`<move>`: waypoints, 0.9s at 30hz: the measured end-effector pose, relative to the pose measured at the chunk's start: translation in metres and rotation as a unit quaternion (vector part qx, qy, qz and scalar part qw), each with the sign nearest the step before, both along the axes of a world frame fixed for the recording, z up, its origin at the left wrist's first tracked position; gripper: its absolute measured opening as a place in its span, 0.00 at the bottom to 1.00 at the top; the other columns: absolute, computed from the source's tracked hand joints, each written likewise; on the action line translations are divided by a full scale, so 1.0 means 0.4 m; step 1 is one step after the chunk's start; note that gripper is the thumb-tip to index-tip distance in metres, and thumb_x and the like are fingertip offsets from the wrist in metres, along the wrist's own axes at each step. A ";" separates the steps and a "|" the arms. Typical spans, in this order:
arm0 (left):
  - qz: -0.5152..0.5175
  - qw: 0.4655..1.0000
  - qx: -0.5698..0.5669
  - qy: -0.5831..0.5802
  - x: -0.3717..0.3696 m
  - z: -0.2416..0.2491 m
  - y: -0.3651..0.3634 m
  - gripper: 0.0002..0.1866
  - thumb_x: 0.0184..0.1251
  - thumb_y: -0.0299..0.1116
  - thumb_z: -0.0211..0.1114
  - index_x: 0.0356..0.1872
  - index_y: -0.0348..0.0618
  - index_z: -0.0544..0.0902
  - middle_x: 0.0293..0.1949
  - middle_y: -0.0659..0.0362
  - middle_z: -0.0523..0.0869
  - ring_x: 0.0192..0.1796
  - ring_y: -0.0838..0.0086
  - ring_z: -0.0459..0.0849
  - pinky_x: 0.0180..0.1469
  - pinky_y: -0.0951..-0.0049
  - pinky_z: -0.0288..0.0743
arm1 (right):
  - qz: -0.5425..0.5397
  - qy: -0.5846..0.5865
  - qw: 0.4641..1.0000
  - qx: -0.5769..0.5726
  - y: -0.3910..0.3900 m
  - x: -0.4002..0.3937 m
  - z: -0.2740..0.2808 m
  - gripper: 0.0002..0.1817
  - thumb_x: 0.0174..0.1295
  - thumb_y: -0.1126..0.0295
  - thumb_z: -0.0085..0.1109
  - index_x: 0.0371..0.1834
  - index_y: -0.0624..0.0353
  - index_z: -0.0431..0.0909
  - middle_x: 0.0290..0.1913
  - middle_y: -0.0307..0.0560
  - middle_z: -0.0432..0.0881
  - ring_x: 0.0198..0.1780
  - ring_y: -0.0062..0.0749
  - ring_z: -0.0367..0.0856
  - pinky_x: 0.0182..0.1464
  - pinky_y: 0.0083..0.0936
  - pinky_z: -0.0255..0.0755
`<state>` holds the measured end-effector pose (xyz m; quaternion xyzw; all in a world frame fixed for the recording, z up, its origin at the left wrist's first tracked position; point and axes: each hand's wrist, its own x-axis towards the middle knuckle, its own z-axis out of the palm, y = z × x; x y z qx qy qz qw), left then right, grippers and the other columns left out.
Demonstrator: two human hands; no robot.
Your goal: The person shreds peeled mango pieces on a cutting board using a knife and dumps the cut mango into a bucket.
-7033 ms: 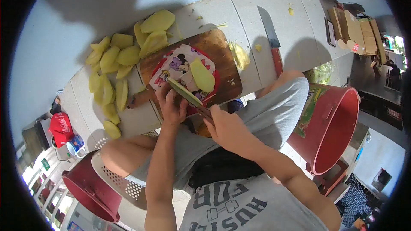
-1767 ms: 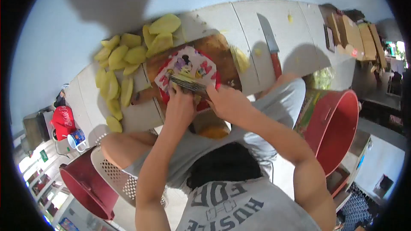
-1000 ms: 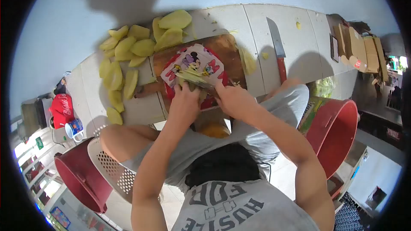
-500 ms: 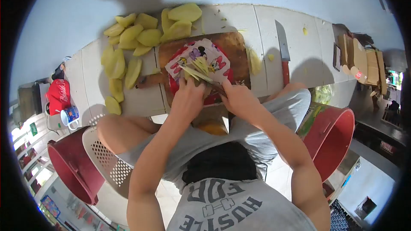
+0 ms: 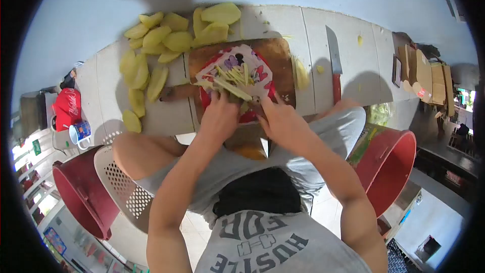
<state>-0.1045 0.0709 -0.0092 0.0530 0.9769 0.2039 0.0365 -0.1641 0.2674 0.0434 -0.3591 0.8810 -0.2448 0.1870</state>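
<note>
My left hand (image 5: 222, 114) is closed on a pale yellow-green piece of fruit (image 5: 233, 90), which looks like peeled green mango, over a patterned plate (image 5: 262, 71) with a red rim. Several thin cut strips (image 5: 245, 73) lie on that plate. Just right of it, my right hand (image 5: 277, 116) is closed, its fingertips close to the fruit. It grips a slim dark knife, mostly hidden by the fingers. Beneath the plate is a wooden cutting board (image 5: 280, 53), its handle pointing left.
Several peeled fruit pieces (image 5: 177, 42) lie at the upper left of the tiled surface. A red-handled knife (image 5: 334, 53) and a phone (image 5: 397, 70) lie to the right. A mug (image 5: 80, 134) stands left. Red tubs (image 5: 389, 167) and a white perforated basket (image 5: 116, 177) flank my legs.
My right hand has shifted slightly, and less of the dark blade shows. The fruit piece above my left hand shows broader and lies more slanted. Strips on the plate are more spread.
</note>
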 end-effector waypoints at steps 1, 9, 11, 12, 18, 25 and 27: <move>-0.004 1.000 0.002 -0.004 0.015 0.002 0.003 0.22 0.56 0.30 0.71 0.54 0.36 0.83 0.62 0.35 0.75 0.65 0.33 0.71 0.71 0.44 0.68 | -0.004 -0.004 1.000 0.002 0.005 0.013 -0.010 0.15 0.68 0.69 0.58 0.50 0.65 0.66 0.31 0.66 0.83 0.36 0.66 0.84 0.40 0.56 0.78; 0.016 0.999 0.032 -0.007 0.003 0.022 -0.002 0.21 0.57 0.27 0.68 0.53 0.33 0.82 0.60 0.34 0.74 0.64 0.34 0.72 0.65 0.44 0.74 | -0.026 -0.060 0.997 0.048 -0.005 0.001 0.022 0.14 0.69 0.64 0.58 0.46 0.62 0.67 0.28 0.64 0.83 0.34 0.63 0.85 0.39 0.52 0.81; 0.013 0.999 0.041 -0.020 0.009 0.030 -0.001 0.21 0.57 0.27 0.68 0.53 0.34 0.83 0.60 0.33 0.75 0.64 0.33 0.72 0.66 0.44 0.73 | -0.028 -0.049 0.997 0.058 0.002 0.004 -0.004 0.14 0.69 0.64 0.57 0.46 0.63 0.67 0.27 0.64 0.83 0.33 0.62 0.85 0.38 0.52 0.81; 0.018 0.998 0.045 -0.028 0.001 0.035 -0.005 0.21 0.57 0.27 0.68 0.53 0.35 0.83 0.60 0.33 0.75 0.65 0.33 0.71 0.67 0.44 0.72 | -0.021 -0.033 0.997 0.064 -0.002 -0.010 -0.012 0.14 0.69 0.65 0.57 0.46 0.63 0.67 0.27 0.64 0.83 0.33 0.61 0.85 0.38 0.52 0.81; -0.011 0.999 0.030 0.006 0.007 0.006 -0.013 0.19 0.57 0.28 0.68 0.52 0.36 0.84 0.59 0.36 0.77 0.65 0.33 0.71 0.69 0.43 0.69 | -0.004 -0.016 1.000 0.020 -0.004 0.008 0.012 0.13 0.68 0.66 0.58 0.45 0.63 0.67 0.27 0.64 0.82 0.33 0.62 0.85 0.52 0.52 0.80; 0.012 0.998 0.063 0.007 -0.004 0.003 -0.018 0.18 0.56 0.28 0.69 0.49 0.37 0.85 0.60 0.37 0.77 0.65 0.34 0.71 0.70 0.43 0.68 | 0.009 0.038 0.999 0.008 -0.011 -0.008 0.018 0.14 0.67 0.67 0.59 0.46 0.64 0.68 0.26 0.62 0.82 0.31 0.61 0.85 0.62 0.50 0.76; -0.017 0.999 0.020 0.024 0.010 0.008 -0.018 0.18 0.60 0.30 0.69 0.51 0.37 0.85 0.58 0.36 0.76 0.62 0.35 0.74 0.59 0.50 0.82 | -0.024 -0.073 0.996 0.039 -0.004 0.011 0.012 0.17 0.67 0.68 0.59 0.52 0.64 0.66 0.33 0.71 0.81 0.37 0.71 0.83 0.42 0.58 0.78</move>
